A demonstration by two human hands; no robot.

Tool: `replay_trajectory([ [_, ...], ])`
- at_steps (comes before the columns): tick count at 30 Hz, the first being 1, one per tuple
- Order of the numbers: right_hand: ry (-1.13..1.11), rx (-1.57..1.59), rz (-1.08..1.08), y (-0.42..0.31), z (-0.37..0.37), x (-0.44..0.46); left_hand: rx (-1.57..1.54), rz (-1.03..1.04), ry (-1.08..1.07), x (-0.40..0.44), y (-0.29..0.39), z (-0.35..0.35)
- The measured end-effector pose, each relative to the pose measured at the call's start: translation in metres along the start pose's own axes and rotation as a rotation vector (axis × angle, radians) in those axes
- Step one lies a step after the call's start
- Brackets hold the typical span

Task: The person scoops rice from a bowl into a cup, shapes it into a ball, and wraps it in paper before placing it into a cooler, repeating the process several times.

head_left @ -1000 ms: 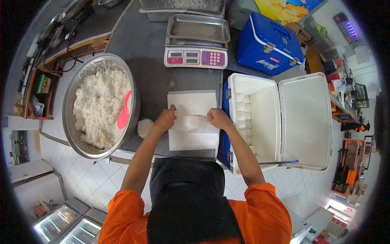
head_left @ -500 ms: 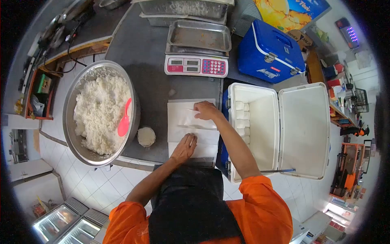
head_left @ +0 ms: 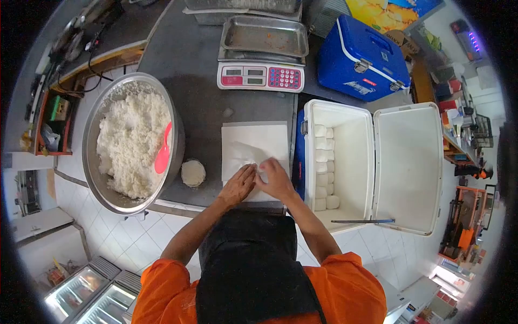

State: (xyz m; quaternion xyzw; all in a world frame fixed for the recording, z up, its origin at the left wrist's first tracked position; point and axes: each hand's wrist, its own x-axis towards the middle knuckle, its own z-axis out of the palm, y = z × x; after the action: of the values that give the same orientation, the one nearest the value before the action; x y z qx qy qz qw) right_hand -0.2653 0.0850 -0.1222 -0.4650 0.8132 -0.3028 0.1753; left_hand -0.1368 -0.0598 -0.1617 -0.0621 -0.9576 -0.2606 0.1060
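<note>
A stack of white paper sheets (head_left: 256, 141) lies on the dark counter in front of me. At its near part, my left hand (head_left: 239, 185) has its fingers together, pressed down on the paper. Beside it, almost touching, my right hand (head_left: 275, 179) is curled with the fingertips pinching the paper. Whatever is under the fingers is hidden. Left of the sheets stands a small round cup of white rice (head_left: 193, 173). Farther left is a large metal bowl (head_left: 89, 162) of cooked rice (head_left: 132, 140), with a pink rice paddle (head_left: 163, 156) resting inside its right edge.
On the right stands an open white cooler (head_left: 353, 167) with rows of white wrapped parcels (head_left: 322, 156) inside and its lid (head_left: 407, 167) swung right. A digital scale (head_left: 260, 76) carrying a metal tray (head_left: 264, 36) sits behind the paper. A closed blue cooler (head_left: 362, 59) stands beyond.
My right hand has come toward me from the upper part of the paper and now meets my left hand, drawing the top sheet along. My left hand has shifted slightly.
</note>
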Motion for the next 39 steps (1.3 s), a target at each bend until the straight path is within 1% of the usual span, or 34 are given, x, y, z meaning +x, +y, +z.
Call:
replay_trajectory([
  [2, 0.237, -0.004, 0.026, 0.000, -0.016, 0.019, 0.011, -0.008, -0.004, 0.003, 0.001, -0.001],
  [3, 0.244, -0.008, 0.029, 0.005, -0.020, 0.027, 0.017, -0.021, -0.003, 0.006, 0.002, -0.001],
  [4, 0.146, -0.093, 0.036, 0.010, -0.023, 0.036, 0.014, -0.013, -0.003, 0.007, 0.004, 0.001],
  [5, 0.047, -0.176, 0.041, 0.014, -0.026, 0.045, -0.029, -0.064, 0.026, 0.008, 0.004, 0.002],
  [6, -0.146, -0.164, 0.033, 0.017, -0.035, 0.053, -0.070, -0.116, 0.056, 0.008, 0.004, 0.003],
  [7, -0.142, -0.165, 0.029, 0.019, -0.035, 0.057, -0.066, -0.113, 0.059, 0.007, 0.002, 0.003],
  [9, -0.156, 0.059, 0.139, 0.020, -0.033, 0.063, 0.027, -0.012, 0.082, 0.007, 0.000, 0.004],
  [10, -0.160, 0.053, 0.132, 0.019, -0.033, 0.062, 0.028, -0.016, 0.090, 0.008, -0.001, 0.005],
  [12, -0.102, -0.001, -0.005, 0.012, -0.030, 0.044, 0.037, 0.011, 0.125, 0.009, -0.001, 0.007],
  [13, -0.105, -0.002, -0.005, 0.007, -0.027, 0.034, 0.035, 0.009, 0.126, 0.007, -0.003, 0.012],
  [15, -0.042, -0.215, -0.136, -0.008, -0.018, 0.011, 0.037, 0.001, 0.078, 0.002, -0.009, 0.018],
  [16, 0.090, -0.149, -0.109, 0.018, 0.021, -0.004, 0.035, 0.000, 0.078, 0.000, -0.009, 0.017],
  [17, 0.088, -0.150, -0.107, 0.014, 0.021, -0.012, 0.004, -0.005, 0.057, -0.004, -0.007, 0.015],
  [19, 0.093, -0.211, -0.241, 0.006, 0.013, -0.018, -0.021, -0.013, 0.040, -0.002, -0.004, -0.002],
  [21, 0.135, -0.213, -0.236, 0.001, 0.013, -0.021, 0.061, -0.018, 0.228, 0.003, 0.001, -0.033],
  [22, 0.172, -0.220, -0.233, 0.000, 0.013, -0.024, 0.060, -0.014, 0.222, 0.012, 0.001, -0.047],
  [24, 0.186, -0.190, -0.206, 0.005, 0.018, -0.026, 0.295, -0.017, 0.240, 0.035, -0.008, -0.070],
  [25, 0.198, -0.158, -0.186, 0.009, 0.023, -0.026, 0.300, -0.019, 0.241, 0.036, -0.019, -0.070],
  [26, 0.200, -0.156, -0.191, 0.013, 0.029, -0.027, 0.288, 0.004, 0.093, 0.032, -0.034, -0.068],
  [27, 0.187, -0.006, -0.056, 0.014, 0.031, -0.027, 0.272, 0.028, -0.054, 0.032, -0.039, -0.074],
  [28, 0.174, 0.143, 0.082, 0.018, 0.032, -0.028, 0.212, 0.082, 0.022, 0.027, -0.041, -0.080],
  [29, 0.179, 0.145, 0.088, 0.022, 0.032, -0.031, 0.211, 0.088, 0.017, 0.019, -0.039, -0.084],
  [31, 0.186, -0.145, -0.186, 0.017, 0.022, -0.032, 0.178, 0.093, -0.136, 0.006, -0.021, -0.101],
  [35, 0.149, -0.144, -0.158, 0.015, 0.018, -0.031, 0.211, 0.179, -0.106, 0.000, 0.009, -0.096],
  [37, 0.188, -0.238, -0.289, 0.018, 0.018, -0.030, 0.068, 0.203, 0.005, 0.013, 0.022, -0.067],
  [38, 0.187, -0.239, -0.288, 0.026, 0.028, -0.030, 0.042, 0.148, -0.073, 0.020, 0.021, -0.050],
  [39, 0.164, -0.046, -0.095, 0.040, 0.048, -0.031, 0.037, 0.149, -0.073, 0.017, 0.015, -0.035],
])
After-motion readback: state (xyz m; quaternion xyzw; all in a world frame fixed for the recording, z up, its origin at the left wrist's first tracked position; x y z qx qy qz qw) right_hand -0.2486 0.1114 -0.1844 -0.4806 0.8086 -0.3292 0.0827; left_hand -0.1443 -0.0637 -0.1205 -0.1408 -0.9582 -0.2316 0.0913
